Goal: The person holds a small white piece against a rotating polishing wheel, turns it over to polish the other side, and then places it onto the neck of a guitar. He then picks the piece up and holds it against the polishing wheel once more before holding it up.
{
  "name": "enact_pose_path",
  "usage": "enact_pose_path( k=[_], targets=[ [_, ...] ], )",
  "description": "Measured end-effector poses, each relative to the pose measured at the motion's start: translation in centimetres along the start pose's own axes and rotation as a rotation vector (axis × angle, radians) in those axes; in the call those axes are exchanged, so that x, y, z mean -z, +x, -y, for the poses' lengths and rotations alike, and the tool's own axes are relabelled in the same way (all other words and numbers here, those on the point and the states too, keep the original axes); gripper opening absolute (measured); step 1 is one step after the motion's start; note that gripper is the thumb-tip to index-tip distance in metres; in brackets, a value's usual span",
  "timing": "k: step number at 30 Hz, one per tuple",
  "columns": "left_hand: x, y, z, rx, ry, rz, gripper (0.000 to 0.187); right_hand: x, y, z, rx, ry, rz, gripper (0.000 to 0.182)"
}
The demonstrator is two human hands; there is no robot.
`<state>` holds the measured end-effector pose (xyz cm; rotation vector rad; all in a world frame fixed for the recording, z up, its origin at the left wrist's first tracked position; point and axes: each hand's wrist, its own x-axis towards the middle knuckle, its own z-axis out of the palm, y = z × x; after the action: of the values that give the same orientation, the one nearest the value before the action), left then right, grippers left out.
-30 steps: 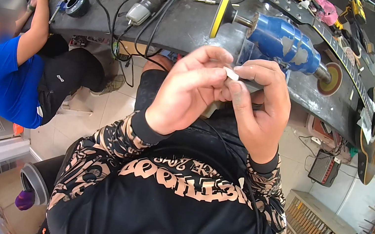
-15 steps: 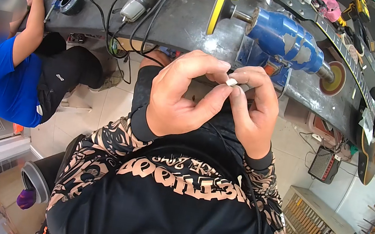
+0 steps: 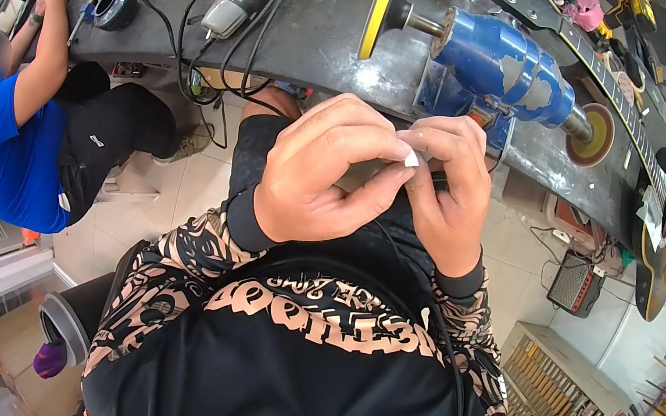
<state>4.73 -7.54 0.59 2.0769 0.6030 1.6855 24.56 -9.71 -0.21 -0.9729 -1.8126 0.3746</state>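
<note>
White piece sits pinched in the left hand, the right hand just beside, its hold unclear, apparently a fingertip-handling step whose next move calls for light, steady pressure.

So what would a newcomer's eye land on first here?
Probably the blue machine with chipped paint, on the dark bench, a disc at each end. Then, at the picture's centre, the left hand and right hand meeting at a small white piece. Far right, a guitar.
</note>
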Motion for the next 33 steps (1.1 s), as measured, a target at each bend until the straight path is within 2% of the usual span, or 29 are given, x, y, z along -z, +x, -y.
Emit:
enact_pose_path(
  k=[13, 16, 19, 27, 33],
  targets=[
    [1.1, -0.7, 0.4, -0.032, 0.026, 0.078, 0.039, 0.0, 0.1, 0.1, 0.031, -0.056, 0.019, 0.032],
    [1.5, -0.9, 0.5, 0.034, -0.032, 0.076, 0.035, -0.1, -0.2, 0.6, -0.035, 0.008, -0.004, 0.031],
    [1.7, -1.2, 1.0, 0.039, -0.119, 0.080, 0.033, 0.2, -0.2, 0.5, 0.008, 0.048, -0.042, 0.030],
    [1.8, -0.9, 1.8, -0.101, -0.060, 0.052, 0.041, 0.8, -0.3, 0.7, 0.082, 0.115, -0.092, 0.029],
    [1.7, -1.4, 2.2, -0.067, -0.086, 0.037, 0.042, 0.8, -0.2, 0.8, 0.058, 0.099, -0.056, 0.027]
  ],
)
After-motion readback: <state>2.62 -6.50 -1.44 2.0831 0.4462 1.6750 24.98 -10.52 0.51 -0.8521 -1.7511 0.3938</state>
